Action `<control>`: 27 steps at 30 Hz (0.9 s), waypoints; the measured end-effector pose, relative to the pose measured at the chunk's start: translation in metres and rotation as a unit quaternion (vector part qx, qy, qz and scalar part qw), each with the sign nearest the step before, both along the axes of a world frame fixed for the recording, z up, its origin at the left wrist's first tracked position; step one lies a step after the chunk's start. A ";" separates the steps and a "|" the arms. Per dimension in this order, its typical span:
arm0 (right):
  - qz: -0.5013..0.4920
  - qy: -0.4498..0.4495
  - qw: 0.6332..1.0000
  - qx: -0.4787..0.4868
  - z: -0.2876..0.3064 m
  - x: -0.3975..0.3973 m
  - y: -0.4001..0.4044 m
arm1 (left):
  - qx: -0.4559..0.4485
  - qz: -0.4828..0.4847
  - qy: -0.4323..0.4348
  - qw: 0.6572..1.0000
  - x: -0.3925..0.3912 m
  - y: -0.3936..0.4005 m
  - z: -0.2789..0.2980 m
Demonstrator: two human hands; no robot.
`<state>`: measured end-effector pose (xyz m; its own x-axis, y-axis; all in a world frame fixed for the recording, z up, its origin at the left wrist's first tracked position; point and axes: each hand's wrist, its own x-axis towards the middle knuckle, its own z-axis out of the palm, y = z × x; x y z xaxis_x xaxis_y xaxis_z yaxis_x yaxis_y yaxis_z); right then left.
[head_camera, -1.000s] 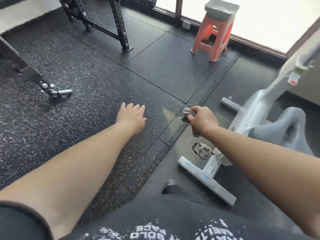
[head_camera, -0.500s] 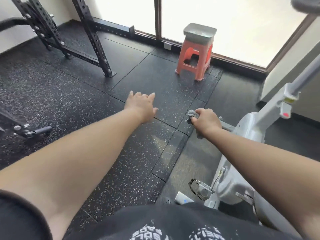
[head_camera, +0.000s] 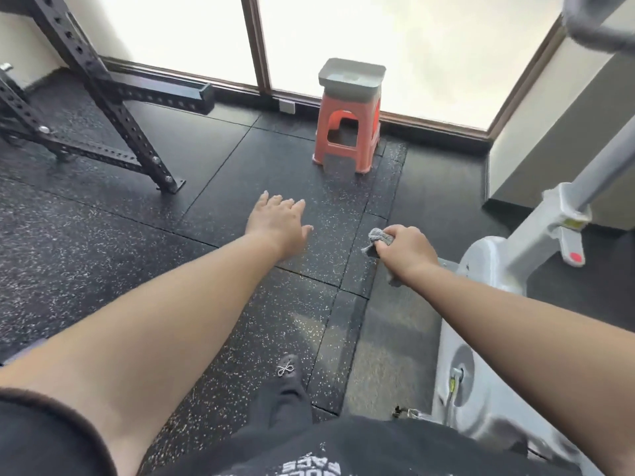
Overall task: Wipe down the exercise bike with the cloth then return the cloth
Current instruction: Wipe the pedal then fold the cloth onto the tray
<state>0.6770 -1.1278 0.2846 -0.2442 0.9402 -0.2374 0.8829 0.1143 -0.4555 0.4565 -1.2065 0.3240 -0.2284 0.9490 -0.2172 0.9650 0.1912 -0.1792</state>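
Note:
A white exercise bike (head_camera: 491, 262) stands at the right, its frame rising to the upper right and its lower body near the bottom edge. My right hand (head_camera: 405, 249) is closed around a bunched grey cloth (head_camera: 378, 237), held in the air just left of the bike's frame. My left hand (head_camera: 278, 223) is stretched forward over the floor, palm down, fingers spread, holding nothing. Ahead by the window stands an orange plastic stool (head_camera: 347, 132) with a grey tray (head_camera: 352, 77) on top.
A black perforated steel rack (head_camera: 113, 108) occupies the left, its foot reaching toward the middle. Speckled black rubber floor tiles (head_camera: 103, 242) cover the floor. A window with a wooden frame (head_camera: 256, 42) runs along the back. My dark-clad leg and shoe (head_camera: 287, 372) show below.
The view has tilted up and drawn nearer to the stool and window. Both hands have stayed out in front, the right one still gripping the cloth beside the bike frame.

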 end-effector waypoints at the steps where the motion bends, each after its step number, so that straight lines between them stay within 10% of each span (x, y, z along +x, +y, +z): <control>1: -0.008 -0.001 1.000 0.001 0.003 -0.011 0.013 | 0.009 -0.010 -0.001 1.000 -0.013 0.015 0.002; 27: -0.144 0.030 0.987 -0.063 0.011 -0.150 0.286 | 0.026 -0.122 0.000 0.992 -0.168 0.354 0.030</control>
